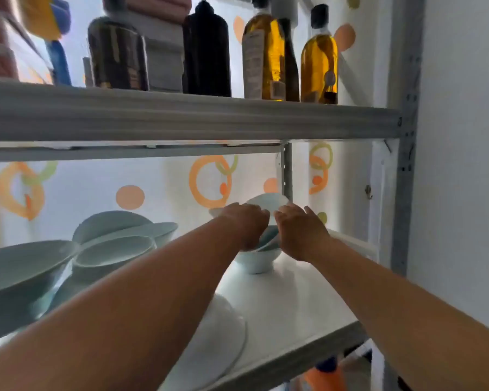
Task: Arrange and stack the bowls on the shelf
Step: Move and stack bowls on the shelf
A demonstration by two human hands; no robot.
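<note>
A small stack of pale blue-white bowls (256, 259) stands on the white shelf (299, 303) at the back right. Both hands rest on it. My left hand (244, 221) grips the stack's left side, fingers over the rims. My right hand (299, 231) holds its right side. One bowl (267, 201) sits tilted at the top behind my fingers. More pale bowls (116, 249) lie nested and leaning at the left of the shelf. An upturned white bowl (218, 334) lies near the front edge under my left forearm.
The upper shelf beam (181, 114) hangs close above my hands. It carries dark bottles (206, 49) and oil bottles (319, 60). A grey metal upright (407, 165) bounds the right side. An inner post (287, 170) stands just behind the stack. An orange-patterned curtain backs the shelf.
</note>
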